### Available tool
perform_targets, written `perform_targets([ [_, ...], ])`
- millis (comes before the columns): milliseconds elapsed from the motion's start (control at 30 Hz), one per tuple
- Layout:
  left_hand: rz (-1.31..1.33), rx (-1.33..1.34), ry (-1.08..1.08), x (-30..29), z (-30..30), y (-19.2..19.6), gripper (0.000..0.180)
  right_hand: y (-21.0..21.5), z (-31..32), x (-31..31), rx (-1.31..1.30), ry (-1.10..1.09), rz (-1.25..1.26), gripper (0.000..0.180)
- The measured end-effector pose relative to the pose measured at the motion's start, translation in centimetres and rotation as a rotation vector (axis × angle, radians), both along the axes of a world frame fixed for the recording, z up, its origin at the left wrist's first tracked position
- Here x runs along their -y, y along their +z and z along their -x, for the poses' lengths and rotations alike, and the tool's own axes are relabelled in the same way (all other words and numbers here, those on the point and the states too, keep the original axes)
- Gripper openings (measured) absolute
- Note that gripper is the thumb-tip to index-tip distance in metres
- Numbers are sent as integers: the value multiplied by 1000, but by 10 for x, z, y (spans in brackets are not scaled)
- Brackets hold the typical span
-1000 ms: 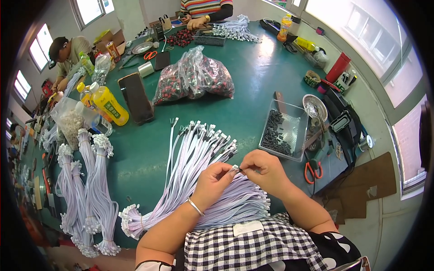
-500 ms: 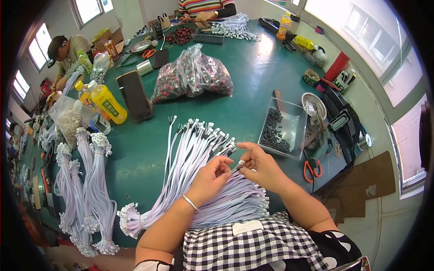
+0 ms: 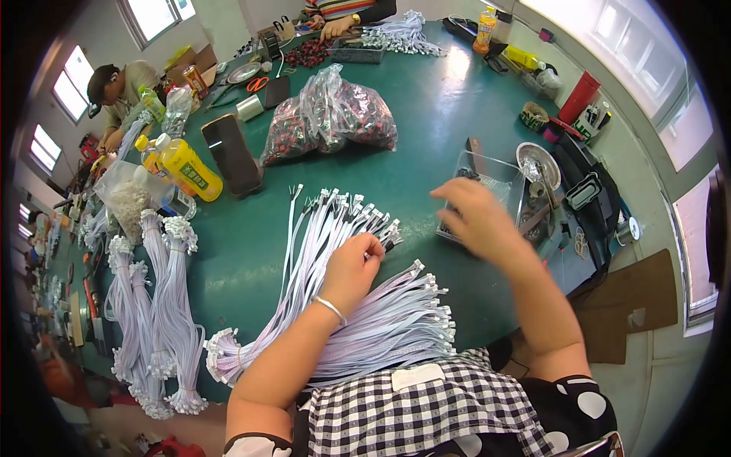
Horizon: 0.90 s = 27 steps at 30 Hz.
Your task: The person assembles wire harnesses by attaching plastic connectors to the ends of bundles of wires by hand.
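Observation:
My left hand (image 3: 352,265) rests over a fanned bundle of white flat cables (image 3: 324,236). Its fingers are curled together near the white and black connector ends; what they pinch is hidden. A second spread of the cables (image 3: 396,324) lies below that wrist, in front of my checked apron. My right hand (image 3: 478,217), slightly blurred, is above the near side of a clear plastic tray (image 3: 520,204). Thumb and fingers are apart, with nothing seen between them. Small black parts in the tray are mostly covered by this hand.
Tied cable bundles (image 3: 164,305) lie at left, near yellow drink bottles (image 3: 190,171) and an upright phone (image 3: 231,156). A plastic bag of red and black parts (image 3: 331,118) sits farther back. A metal bowl (image 3: 539,164) stands right of the tray. Two people work across and at left.
My right hand has left the connector beside my left hand and moved up and right over the tray. My left hand has shifted slightly up, fingers still curled. The view has turned slightly.

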<state>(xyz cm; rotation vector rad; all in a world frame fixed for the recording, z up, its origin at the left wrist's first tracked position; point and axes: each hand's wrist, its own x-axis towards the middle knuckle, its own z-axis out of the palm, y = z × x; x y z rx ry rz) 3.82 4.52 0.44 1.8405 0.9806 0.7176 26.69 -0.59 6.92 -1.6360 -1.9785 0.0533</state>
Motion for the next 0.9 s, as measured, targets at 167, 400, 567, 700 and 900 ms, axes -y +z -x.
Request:
perform_targets([
  [167,-199,-193,-81,-2,-4,-5,11,-1,-42,-4,425,-67,586,28],
  [400,-279,-454,-276,24,8,15,12,-29,-51,-10,520,3,644,20],
  [567,-331,-547,-375,27,20,18,11,-24,-55,-10,445,-56,530,15],
  [700,-434,-555,-388,29,18,20,13,-23,-57,-7,476,-63,501,14],
  [900,15,-381,-296,24,2,30,21,-7,-54,-2,402,-57,256,12],
])
